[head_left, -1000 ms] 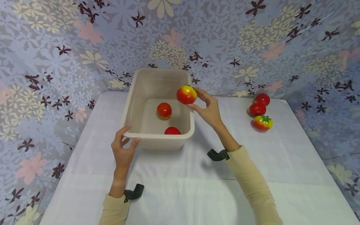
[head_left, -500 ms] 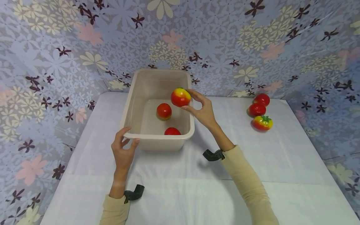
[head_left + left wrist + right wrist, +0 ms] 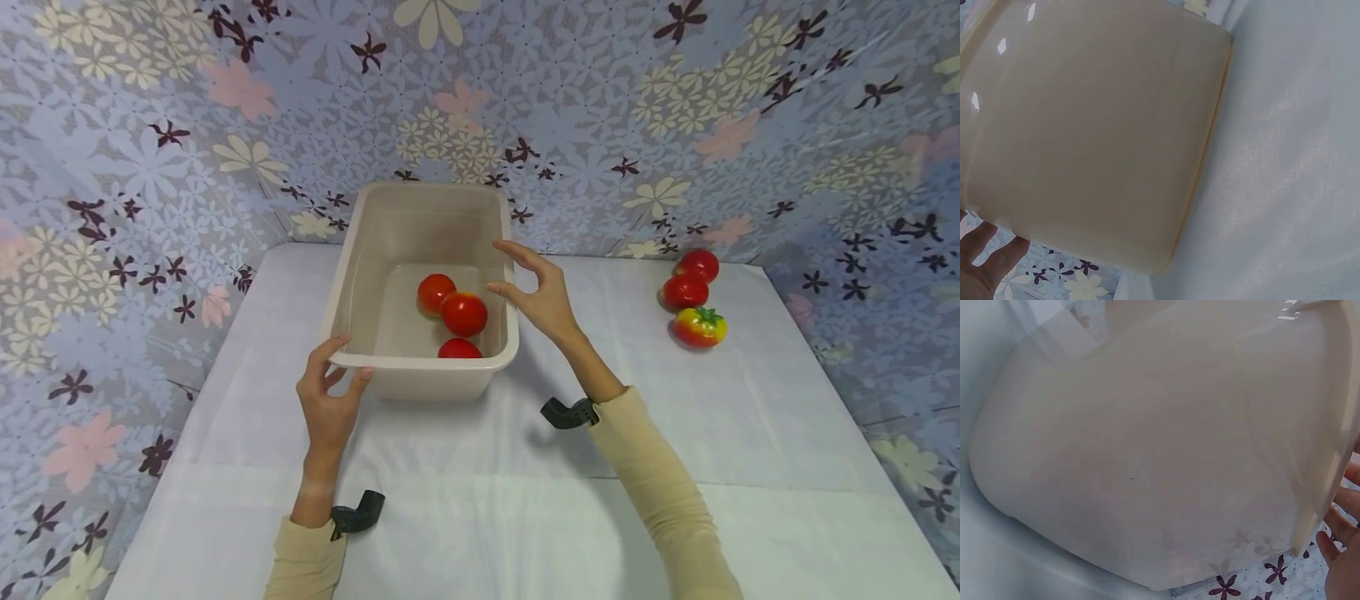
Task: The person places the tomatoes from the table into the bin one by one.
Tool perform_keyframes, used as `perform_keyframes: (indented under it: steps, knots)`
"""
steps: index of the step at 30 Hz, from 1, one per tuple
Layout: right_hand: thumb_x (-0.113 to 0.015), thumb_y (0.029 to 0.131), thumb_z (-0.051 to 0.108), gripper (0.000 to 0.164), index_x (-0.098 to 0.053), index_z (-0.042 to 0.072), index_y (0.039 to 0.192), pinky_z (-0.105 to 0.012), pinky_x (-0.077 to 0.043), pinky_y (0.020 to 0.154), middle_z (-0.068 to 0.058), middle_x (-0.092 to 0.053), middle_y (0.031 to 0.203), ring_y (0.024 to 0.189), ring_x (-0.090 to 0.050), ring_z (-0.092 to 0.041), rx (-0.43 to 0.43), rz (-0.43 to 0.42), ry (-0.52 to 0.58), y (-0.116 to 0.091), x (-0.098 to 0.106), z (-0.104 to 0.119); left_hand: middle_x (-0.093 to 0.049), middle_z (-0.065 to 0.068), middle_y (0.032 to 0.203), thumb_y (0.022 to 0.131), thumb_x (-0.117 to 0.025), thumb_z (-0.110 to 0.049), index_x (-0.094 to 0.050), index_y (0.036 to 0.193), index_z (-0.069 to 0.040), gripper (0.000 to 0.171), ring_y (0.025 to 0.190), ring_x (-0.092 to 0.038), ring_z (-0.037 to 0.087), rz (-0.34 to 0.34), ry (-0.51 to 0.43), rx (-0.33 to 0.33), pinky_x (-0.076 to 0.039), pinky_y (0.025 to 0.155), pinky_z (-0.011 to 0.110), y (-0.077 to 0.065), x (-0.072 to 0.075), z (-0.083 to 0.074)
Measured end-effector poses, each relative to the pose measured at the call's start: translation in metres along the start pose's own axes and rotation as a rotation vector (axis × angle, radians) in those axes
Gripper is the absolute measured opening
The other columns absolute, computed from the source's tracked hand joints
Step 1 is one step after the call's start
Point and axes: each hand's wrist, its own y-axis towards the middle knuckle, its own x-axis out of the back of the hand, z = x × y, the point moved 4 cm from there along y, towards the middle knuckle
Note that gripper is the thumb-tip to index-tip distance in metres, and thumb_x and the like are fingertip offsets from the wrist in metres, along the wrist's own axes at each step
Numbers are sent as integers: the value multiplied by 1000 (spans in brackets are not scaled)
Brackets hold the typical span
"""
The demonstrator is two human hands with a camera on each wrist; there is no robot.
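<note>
A beige plastic bin (image 3: 420, 364) stands on the table, with three tomatoes inside. One red tomato (image 3: 464, 315) with a yellowish top edge lies against another tomato (image 3: 433, 292); the third tomato (image 3: 460, 349) is partly hidden by the front wall. At the bin's front left corner my left hand (image 3: 328, 404) holds the rim between thumb and fingers. My right hand (image 3: 547, 300) is over the right rim, thumb and fingers spread apart with nothing between them. Both wrist views are mostly filled by the bin's outer wall (image 3: 1097, 125), with some fingers at the edge.
To the right on the white-clothed table (image 3: 750, 400) sit two red tomatoes (image 3: 686, 292) and a yellow-red tomato (image 3: 701, 327) with a green stem top. A flower-patterned backdrop (image 3: 585, 100) rises close behind the bin and along both sides.
My right hand moved left over the bin and let go of the yellow-red tomato, which dropped among the others inside. My left hand has stayed on the rim.
</note>
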Motion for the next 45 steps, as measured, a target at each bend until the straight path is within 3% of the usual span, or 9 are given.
perform_keyframes:
  steps: [3,14,21,35,45]
  knots:
    - [-73,82,-4,53,-54,-8,132,-50,-26,117,-24,-55,136,135,-44,-34,4,3,10,1,1,0,-64,24,118,83,-78,-34,-60,117,8,57,117,-58,2,6,13,-1,-51,85,13,1,1,-1]
    - [-73,83,-3,51,-56,-7,131,-51,-27,117,-23,-56,136,135,-45,-34,-16,-33,-31,-2,12,-4,-62,27,118,85,-77,-30,-58,116,12,55,118,-57,3,8,10,15,-50,86,13,-1,-1,1]
    - [-73,83,-3,49,-57,-9,129,-46,-33,115,-24,-57,134,132,-47,-35,2,-83,-44,-8,35,-9,-66,18,120,83,-78,-33,-61,117,9,56,115,-61,7,1,-11,-7,-52,84,13,1,-1,-7]
    - [-74,81,-7,48,-58,-11,126,-40,-40,109,-27,-59,130,126,-51,-36,-2,-198,-78,-21,78,-21,-64,22,120,81,-80,-27,-60,117,8,55,117,-58,1,11,-5,9,-51,86,13,0,-1,-5]
    - [-72,81,-8,48,-57,-11,127,-48,-38,109,-28,-57,132,125,-52,-36,-63,-265,-45,-33,106,-36,-63,25,120,80,-81,-24,-61,118,7,52,118,-58,3,5,-6,22,-50,86,12,-2,-1,-3]
